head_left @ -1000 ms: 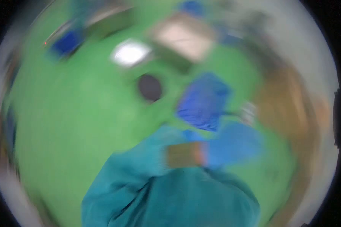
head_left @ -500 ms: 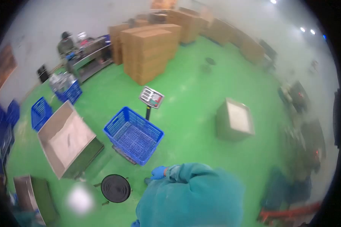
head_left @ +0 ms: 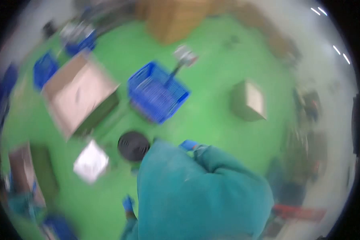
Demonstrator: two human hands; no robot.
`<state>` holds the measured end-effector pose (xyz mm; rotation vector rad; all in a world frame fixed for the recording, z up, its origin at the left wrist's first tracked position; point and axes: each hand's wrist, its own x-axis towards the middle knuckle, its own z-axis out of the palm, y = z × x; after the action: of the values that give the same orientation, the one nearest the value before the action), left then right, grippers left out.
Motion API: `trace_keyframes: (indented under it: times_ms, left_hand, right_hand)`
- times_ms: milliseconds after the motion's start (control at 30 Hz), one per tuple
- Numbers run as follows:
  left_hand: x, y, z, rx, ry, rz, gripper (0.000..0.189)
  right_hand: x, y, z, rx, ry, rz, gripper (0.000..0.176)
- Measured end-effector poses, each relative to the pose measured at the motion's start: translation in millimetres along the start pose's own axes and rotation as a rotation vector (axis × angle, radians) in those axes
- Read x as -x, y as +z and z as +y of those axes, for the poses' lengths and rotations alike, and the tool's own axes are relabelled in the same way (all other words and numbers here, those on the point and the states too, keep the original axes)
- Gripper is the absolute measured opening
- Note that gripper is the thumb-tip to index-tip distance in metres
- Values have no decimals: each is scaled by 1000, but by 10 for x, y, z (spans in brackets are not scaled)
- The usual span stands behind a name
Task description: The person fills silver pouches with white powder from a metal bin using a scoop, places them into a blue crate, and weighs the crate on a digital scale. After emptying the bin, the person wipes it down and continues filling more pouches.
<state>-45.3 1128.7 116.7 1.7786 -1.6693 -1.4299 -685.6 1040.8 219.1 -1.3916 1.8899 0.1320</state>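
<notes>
Cannot tell open from closed on right hand [head_left: 188,145] or left hand [head_left: 128,203]; blurred. See blue basket [head_left: 158,96] ahead of right hand, black stool [head_left: 134,146] to its left.

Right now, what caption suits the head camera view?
Blue basket and black stool near a person in teal, green floor below.

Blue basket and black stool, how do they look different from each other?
The basket is blue, while the stool is black. The basket is four-sided with raised walls around an open top; the stool has a round, flat seat. The basket looks larger in this view than the stool's seat, and the stool is nearer the person. Both appear blurred, but both show holes or slots.
</notes>
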Motion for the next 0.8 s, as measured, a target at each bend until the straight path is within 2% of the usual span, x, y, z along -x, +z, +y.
trace_keyframes:
  times_ms: [33, 67, 100, 133, 167, 200, 233, 267, 333, 367, 433, 500, 533, 567, 600, 633, 667, 767, 800]
  left_hand:
    - [-26, -598, 1366, 409, -462, 37, 32]
    - [-160, -599, 572, 424, -318, 49, 33]
    - [-346, -778, 638, 306, -461, 124, 31]
    - [-420, -974, 877, 376, -489, 231, 30]
    - [-518, -1070, 642, 13, -247, 169, 31]
    - [-538, -1318, 1393, 500, -624, 264, 33]
    - [-506, -1344, 1527, 495, -663, 291, 33]
    - [-571, -1360, 1616, 494, -661, 288, 33]
    - [-642, -1357, 1685, 482, -668, 281, 34]
    - [-674, -1280, 1676, 465, -695, 229, 33]
    - [-690, -1178, 1661, 452, -741, 181, 33]
    - [-700, -1017, 1613, 376, -734, 149, 32]
    - [-725, -994, 1730, 201, -673, 97, 30]
    - [-602, -891, 1562, 18, -303, 53, 32]
    - [-702, -1027, 2328, 49, -329, 56, 34]
    - [-793, -881, 2282, 27, -307, -18, 34]
    - [-961, -743, 2205, 15, -333, -67, 34]
    - [-2084, -504, 2466, -10, -510, -180, 33]
    - [-2393, -477, 2629, -16, -535, -195, 33]
  right_hand:
    - [103, 131, 191, -35, -255, -117, 39]
    - [359, -120, -314, 147, -135, -269, 40]
    - [607, -265, -588, 20, 30, -314, 38]
    - [602, -165, -516, 265, -66, -276, 36]
    - [623, -91, -441, 248, -86, -249, 34]
    - [578, -7, -362, 319, -68, -364, 33]
    - [500, 45, -274, 392, -44, -462, 32]
    - [390, 68, -198, 394, -61, -484, 32]
    - [227, 100, -87, 548, -247, -397, 29]
    - [162, -19, -194, 544, -246, -386, 29]
    - [-61, -178, -448, -98, 264, -439, 29]
    - [-433, -237, -474, -198, 266, -481, 30]
    - [-672, -238, -475, -402, 456, -504, 32]
    - [-1035, 251, 287, -682, 447, -504, 31]
    - [-1235, 27, 9, -273, 170, -420, 35]
    - [-1374, -242, -238, -21, 57, -360, 40]
    - [-1579, -470, -417, 68, 68, -330, 44]
    - [-2035, -1482, -1042, -7, 253, -330, 58]
    - [-2144, -1721, -1169, -124, 180, -172, 58]
